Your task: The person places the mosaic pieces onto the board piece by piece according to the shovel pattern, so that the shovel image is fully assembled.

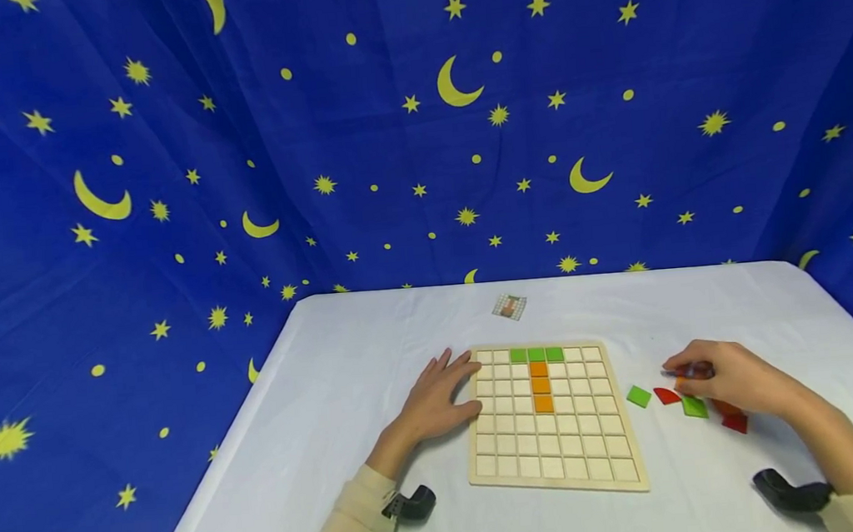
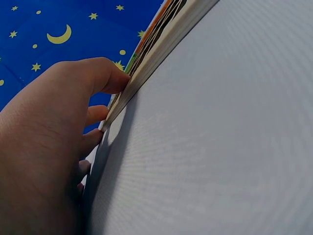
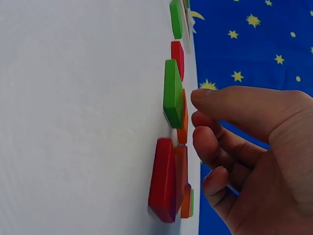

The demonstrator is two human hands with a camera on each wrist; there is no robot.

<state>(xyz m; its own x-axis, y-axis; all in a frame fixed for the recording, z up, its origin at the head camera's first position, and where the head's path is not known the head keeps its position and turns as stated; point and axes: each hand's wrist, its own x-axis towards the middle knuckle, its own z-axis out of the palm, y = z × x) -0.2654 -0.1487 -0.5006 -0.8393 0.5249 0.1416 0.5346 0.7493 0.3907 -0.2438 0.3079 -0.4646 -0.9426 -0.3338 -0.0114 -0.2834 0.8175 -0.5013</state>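
A wooden grid board [image 1: 587, 485] lies on the table; three green square tiles [image 1: 536, 355] sit in its top row, with three orange square tiles [image 1: 541, 386] in a column below the middle one. My left hand [image 1: 433, 399] rests at the board's left edge, its thumb and fingertips touching the rim. To the right of the board, my right hand [image 1: 732, 375] hovers with bent fingers over loose tiles. Its thumb and fingertips are just beside an orange tile [image 3: 183, 117] and a green tile [image 3: 172, 93], with nothing visible between them. A red tile [image 3: 163, 181] lies nearer the wrist.
A small picture card [image 1: 509, 306] lies behind the board. Between board and right hand are a loose green tile [image 1: 638, 396] and a red curved-edge tile [image 1: 666, 396]. A white cloth [image 1: 393, 319] covers the table, and a blue star-patterned curtain [image 1: 386, 135] hangs behind it.
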